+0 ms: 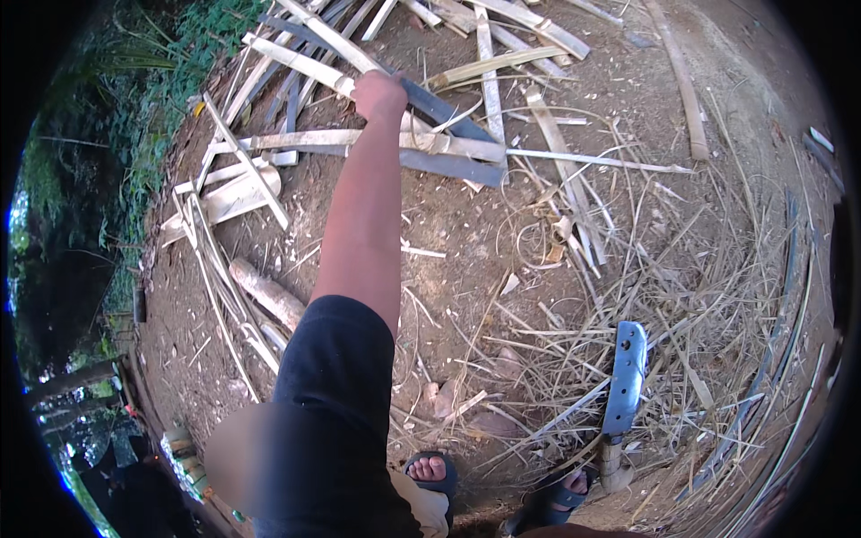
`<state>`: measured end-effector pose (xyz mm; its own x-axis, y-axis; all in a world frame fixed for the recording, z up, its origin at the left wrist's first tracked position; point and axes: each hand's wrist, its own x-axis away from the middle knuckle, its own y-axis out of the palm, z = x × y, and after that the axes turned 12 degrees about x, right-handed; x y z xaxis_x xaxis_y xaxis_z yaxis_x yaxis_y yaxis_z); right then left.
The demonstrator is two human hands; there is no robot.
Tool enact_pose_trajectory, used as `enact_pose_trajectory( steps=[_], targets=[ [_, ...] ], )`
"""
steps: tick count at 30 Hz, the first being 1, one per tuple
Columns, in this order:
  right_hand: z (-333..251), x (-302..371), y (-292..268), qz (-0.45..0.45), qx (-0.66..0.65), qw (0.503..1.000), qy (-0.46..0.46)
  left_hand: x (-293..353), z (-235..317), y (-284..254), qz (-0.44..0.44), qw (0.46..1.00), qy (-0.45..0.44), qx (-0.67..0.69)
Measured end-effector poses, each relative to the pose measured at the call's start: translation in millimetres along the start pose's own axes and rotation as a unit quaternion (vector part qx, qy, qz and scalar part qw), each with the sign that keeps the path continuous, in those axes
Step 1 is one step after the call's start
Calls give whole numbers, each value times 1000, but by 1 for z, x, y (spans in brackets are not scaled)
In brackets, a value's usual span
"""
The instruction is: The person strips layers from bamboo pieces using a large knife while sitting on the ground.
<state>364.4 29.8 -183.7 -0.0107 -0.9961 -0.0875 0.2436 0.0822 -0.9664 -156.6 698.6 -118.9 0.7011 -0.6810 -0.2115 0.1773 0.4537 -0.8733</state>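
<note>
My left arm stretches forward across the ground in a short dark sleeve. At its end my left hand (pixel 378 95) is closed round a split bamboo strip (pixel 334 38) among a loose heap of strips. A pale strip (pixel 296 61) meets the hand from its left, and a dark-skinned strip (pixel 448 114) slants away on its right. Just nearer than the hand, a pale, jointed bamboo strip (pixel 332 138) lies crosswise. My right hand does not show. A broad-bladed knife (pixel 625 381) with holes along its blade is beside my right foot, its handle toward me.
Thin shavings (pixel 574 368) litter the ground on the right. A short round log (pixel 266 291) lies left of my arm, near a wide curved bamboo piece (pixel 233 202). Green plants (pixel 170 81) border the far left. My sandalled feet (pixel 430 468) are at the lower edge.
</note>
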Motion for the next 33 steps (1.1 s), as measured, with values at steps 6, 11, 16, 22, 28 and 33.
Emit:
enact_pose_trajectory(
  steps=[6,11,16,22,28,33],
  targets=[
    [-9,25,58,101,9,994,-31,7,11,-19,-37,989,-87,113],
    [-25,2,22,69,-26,997,-13,24,-24,-37,-58,971,-69,222],
    [134,-17,-70,-317,-204,919,114,81,-46,-118,-138,667,-226,696],
    [167,-142,-99,-313,-185,931,12,191,-98,-215,-166,624,-195,739],
    [63,-263,-110,-232,-341,904,-114,268,-130,-287,-263,567,-208,752],
    [-86,-306,-178,-301,-532,761,-217,307,-172,-366,-306,546,-220,748]
  ],
)
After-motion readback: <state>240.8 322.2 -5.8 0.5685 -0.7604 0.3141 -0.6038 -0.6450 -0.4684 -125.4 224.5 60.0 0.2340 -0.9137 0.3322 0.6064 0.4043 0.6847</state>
